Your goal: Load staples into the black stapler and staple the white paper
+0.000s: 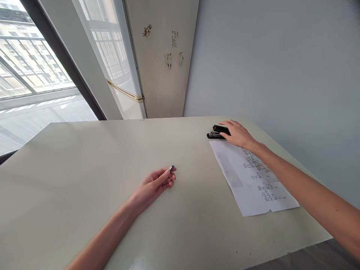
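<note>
My left hand [156, 187] is above the middle of the table, palm turned up. Between its thumb and fingertips it pinches a small grey metallic piece [172, 168] that looks like a short strip of staples. My right hand [237, 134] reaches to the far right of the table, its thumb and fingers around a black stapler [216, 135]. The stapler's front end points left, with a gap between its upper arm and its base. Its back part is hidden by the hand. Just nearer than the stapler lie printed paper sheets [233, 180], partly covered by my right forearm.
The pale table [92, 180] runs to a grey wall [270, 56] on the right. Behind its far edge stands a white fridge [165, 86] with worn brown patches. A dark-framed window [30, 56] is at the left. Grey floor [306, 258] shows at the lower right.
</note>
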Action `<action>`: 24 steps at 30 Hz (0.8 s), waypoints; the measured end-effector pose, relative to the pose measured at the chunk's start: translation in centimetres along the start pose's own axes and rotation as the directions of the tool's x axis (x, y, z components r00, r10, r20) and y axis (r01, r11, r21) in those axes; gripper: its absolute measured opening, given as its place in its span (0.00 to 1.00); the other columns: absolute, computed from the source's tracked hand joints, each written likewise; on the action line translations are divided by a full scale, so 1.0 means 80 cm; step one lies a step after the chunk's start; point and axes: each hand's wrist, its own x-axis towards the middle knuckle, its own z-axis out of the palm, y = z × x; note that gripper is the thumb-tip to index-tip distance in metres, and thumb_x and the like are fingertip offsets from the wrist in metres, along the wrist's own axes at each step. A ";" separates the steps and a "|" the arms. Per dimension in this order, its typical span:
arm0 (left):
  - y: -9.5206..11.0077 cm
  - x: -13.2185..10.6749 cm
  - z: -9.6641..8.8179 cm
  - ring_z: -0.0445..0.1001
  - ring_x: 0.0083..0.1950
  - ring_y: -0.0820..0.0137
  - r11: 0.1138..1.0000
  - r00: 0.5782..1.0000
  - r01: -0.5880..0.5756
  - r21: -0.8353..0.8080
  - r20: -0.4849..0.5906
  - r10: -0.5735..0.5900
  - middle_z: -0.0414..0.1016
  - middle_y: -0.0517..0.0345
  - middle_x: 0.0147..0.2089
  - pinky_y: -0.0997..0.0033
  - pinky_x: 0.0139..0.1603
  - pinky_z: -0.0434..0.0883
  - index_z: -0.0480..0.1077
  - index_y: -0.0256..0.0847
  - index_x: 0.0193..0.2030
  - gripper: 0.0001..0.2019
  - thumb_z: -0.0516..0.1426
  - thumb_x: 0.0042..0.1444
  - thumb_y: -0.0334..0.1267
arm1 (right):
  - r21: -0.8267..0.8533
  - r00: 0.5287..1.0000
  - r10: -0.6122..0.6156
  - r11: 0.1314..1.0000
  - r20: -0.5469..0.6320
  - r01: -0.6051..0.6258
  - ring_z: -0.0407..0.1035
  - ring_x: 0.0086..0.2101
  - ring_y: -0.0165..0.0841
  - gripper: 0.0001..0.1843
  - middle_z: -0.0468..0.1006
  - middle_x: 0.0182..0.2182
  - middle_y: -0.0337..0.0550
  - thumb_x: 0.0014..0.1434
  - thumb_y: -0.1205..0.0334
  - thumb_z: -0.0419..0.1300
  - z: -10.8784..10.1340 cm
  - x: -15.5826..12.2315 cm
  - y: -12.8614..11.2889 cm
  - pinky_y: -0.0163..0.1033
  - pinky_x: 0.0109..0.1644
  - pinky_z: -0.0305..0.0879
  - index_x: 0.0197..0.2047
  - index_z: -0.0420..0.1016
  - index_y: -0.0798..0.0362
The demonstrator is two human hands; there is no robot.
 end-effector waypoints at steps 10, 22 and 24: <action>0.001 0.002 0.009 0.68 0.40 0.72 1.000 1.000 -0.004 -0.005 -0.012 0.004 0.74 0.53 0.43 0.69 0.49 0.68 0.81 0.38 0.50 0.17 0.67 0.64 0.50 | 0.129 0.974 -0.206 0.973 0.099 0.192 0.76 0.53 0.49 0.18 0.84 0.54 0.40 0.61 0.47 0.69 0.049 0.068 -0.113 0.49 0.52 0.70 0.53 0.83 0.37; -0.008 -0.003 -0.005 0.68 0.38 0.75 0.991 0.996 -0.082 -0.108 -0.029 0.080 0.74 0.54 0.42 0.73 0.46 0.68 0.80 0.36 0.50 0.18 0.68 0.63 0.50 | 0.274 0.892 -0.415 0.892 0.180 0.360 0.74 0.53 0.45 0.20 0.83 0.54 0.40 0.66 0.50 0.68 0.123 0.125 -0.382 0.47 0.54 0.66 0.60 0.79 0.36; -0.008 -0.004 -0.001 0.69 0.38 0.74 0.988 0.985 -0.146 -0.044 -0.098 0.141 0.75 0.54 0.41 0.72 0.45 0.69 0.79 0.37 0.50 0.21 0.68 0.62 0.52 | 0.292 0.899 -0.410 0.888 0.155 0.355 0.72 0.56 0.45 0.20 0.80 0.58 0.44 0.69 0.50 0.64 0.106 0.109 -0.376 0.46 0.57 0.65 0.62 0.77 0.41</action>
